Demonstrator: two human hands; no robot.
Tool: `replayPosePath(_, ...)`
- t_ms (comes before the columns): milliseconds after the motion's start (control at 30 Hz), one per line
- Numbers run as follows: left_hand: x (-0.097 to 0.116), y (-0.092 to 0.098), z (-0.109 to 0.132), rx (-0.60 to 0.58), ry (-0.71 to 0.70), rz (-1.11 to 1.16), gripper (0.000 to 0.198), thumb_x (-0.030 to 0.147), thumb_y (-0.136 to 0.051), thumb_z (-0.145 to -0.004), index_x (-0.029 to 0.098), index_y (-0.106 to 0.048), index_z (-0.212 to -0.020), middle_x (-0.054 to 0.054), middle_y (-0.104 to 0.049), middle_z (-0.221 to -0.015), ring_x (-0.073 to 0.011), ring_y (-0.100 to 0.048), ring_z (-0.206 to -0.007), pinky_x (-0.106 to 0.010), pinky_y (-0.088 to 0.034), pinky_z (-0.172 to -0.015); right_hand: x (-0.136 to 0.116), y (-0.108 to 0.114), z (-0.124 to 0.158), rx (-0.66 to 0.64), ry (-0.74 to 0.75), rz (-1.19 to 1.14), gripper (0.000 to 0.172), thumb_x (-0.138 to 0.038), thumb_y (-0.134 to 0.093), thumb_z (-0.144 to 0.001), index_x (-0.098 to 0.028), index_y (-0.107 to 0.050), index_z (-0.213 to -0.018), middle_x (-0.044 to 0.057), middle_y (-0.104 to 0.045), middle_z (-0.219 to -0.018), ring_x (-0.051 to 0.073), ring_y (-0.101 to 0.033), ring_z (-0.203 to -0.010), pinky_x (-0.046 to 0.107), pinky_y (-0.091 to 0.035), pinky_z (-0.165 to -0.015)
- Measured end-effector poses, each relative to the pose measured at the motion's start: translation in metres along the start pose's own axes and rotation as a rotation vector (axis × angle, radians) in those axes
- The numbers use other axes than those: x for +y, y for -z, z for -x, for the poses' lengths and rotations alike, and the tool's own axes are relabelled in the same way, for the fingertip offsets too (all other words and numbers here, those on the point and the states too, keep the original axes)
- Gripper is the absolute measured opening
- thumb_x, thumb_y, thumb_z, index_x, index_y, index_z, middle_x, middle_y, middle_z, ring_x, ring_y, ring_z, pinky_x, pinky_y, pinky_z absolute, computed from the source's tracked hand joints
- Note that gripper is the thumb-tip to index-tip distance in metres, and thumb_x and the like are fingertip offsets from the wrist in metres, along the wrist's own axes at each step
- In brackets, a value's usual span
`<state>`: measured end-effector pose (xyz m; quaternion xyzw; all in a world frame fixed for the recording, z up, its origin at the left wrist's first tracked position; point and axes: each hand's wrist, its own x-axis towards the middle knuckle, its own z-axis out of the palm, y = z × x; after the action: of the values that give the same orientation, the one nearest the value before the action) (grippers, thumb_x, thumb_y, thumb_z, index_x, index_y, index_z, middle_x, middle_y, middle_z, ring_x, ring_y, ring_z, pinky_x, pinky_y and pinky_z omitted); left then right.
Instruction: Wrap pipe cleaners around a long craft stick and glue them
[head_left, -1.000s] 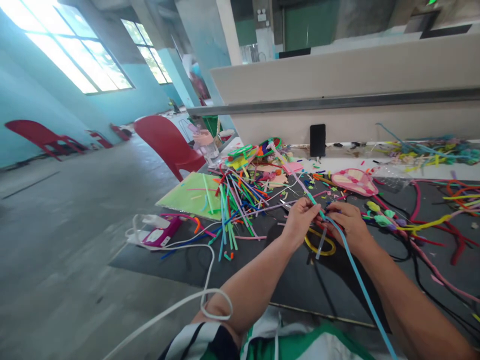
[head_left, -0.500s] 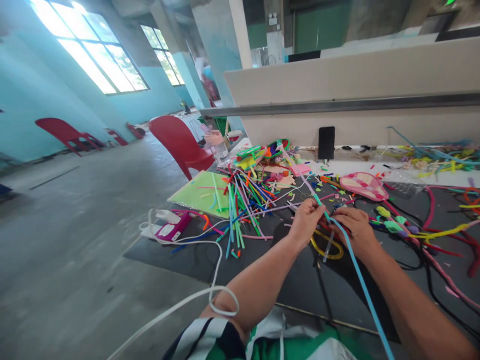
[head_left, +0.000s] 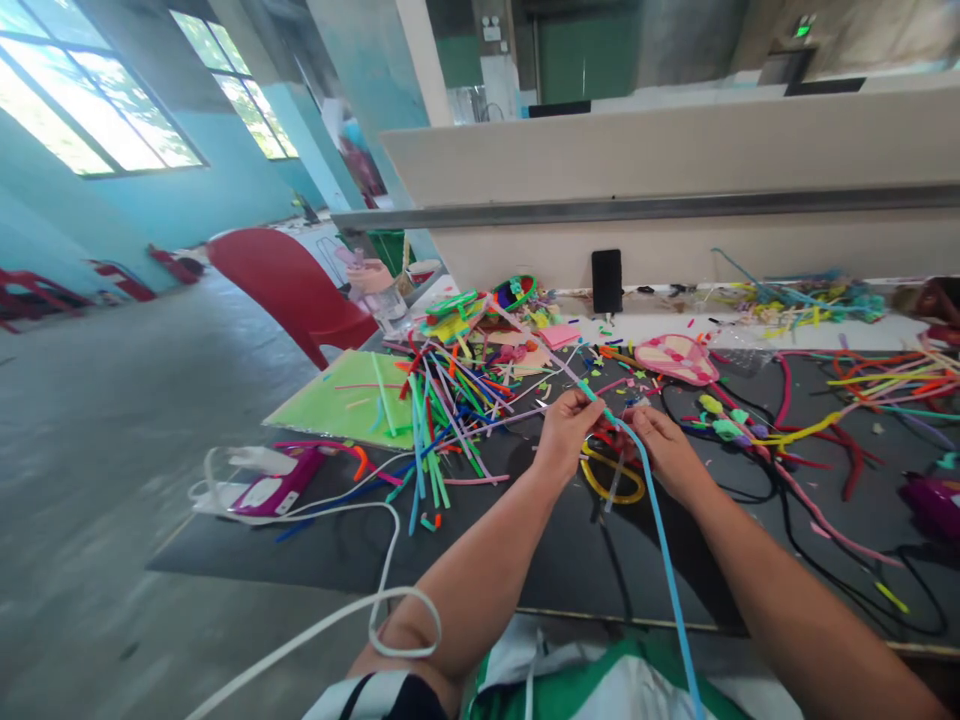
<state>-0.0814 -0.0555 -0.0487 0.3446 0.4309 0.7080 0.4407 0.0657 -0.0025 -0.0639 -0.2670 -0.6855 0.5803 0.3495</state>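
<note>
Blue fuzzy cord [head_left: 661, 545] is what both of my grips close on. My left grip [head_left: 564, 432] pinches its teal-tipped upper end between thumb and fingers. My right grip [head_left: 664, 452] curls shut on the cord just beside that, and the long tail drops from there past the near edge of the tabletop [head_left: 525, 570] toward my shirt [head_left: 592, 690].

That hanging tail is my main worry. I think it could snag on the shirt or on my arm and tug the end out of the pinch.

Directly under both grips lies a yellow loop [head_left: 611, 487], touching or nearly touching my knuckles. Something red sits under my right fingers that I cannot make out. Either could get tangled into the cord by mistake.

Left of my left grip, the heap of coloured sticks [head_left: 442, 400] spreads close, so a wide swing of that wrist could scatter them. A white cable [head_left: 405, 591] loops beside my left elbow and could be dragged along if I draw that arm back.
</note>
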Motion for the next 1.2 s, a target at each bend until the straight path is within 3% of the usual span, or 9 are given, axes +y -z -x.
replayPosePath(233, -0.003, 0.0, 0.0, 0.007, -0.031, -0.093, 0.025, 0.034, -0.071, -0.07, 0.014, -0.055, -0.072, 0.002, -0.06, -0.059, -0.0102, -0.057, -0.05, -0.023, -0.047, -0.053, -0.01, -0.001, 0.004, -0.02, -0.049, 0.039, 0.039, -0.056, -0.048, -0.083, -0.019, -0.061, -0.087, 0.002, -0.063, -0.066, 0.014, -0.052, -0.052, 0.025, -0.041, -0.047)
replayPosePath(667, -0.002, -0.001, 0.0, -0.046, -0.016, -0.229, 0.023, 0.031, -0.069, -0.071, 0.015, -0.052, -0.068, 0.003, -0.057, -0.051, -0.0096, -0.054, -0.044, -0.022, -0.046, -0.048, -0.014, -0.004, 0.002, -0.048, -0.145, 0.136, 0.015, -0.025, -0.049, -0.078, -0.019, -0.058, -0.088, -0.001, -0.064, -0.065, 0.011, -0.053, -0.044, 0.024, -0.043, -0.045)
replayPosePath(1000, -0.001, -0.002, 0.002, -0.069, -0.024, -0.292, 0.022, 0.029, -0.069, -0.07, 0.016, -0.052, -0.066, 0.004, -0.056, -0.049, -0.0092, -0.054, -0.044, -0.02, -0.045, -0.048, -0.017, -0.002, 0.005, -0.102, 0.019, 0.389, 0.018, -0.014, -0.041, -0.079, -0.019, -0.058, -0.083, -0.002, -0.063, -0.064, 0.01, -0.056, -0.046, 0.022, -0.044, -0.048)
replayPosePath(1200, 0.0, -0.005, 0.002, 0.006, -0.028, -0.291, 0.021, 0.029, -0.069, -0.068, 0.016, -0.054, -0.065, 0.005, -0.056, -0.053, -0.0103, -0.057, -0.048, -0.023, -0.05, -0.051, -0.016, -0.005, 0.005, -0.026, 0.18, 0.578, 0.018, -0.02, -0.046, -0.083, -0.018, -0.061, -0.093, 0.003, -0.069, -0.076, 0.015, -0.064, -0.065, 0.025, -0.046, -0.061)
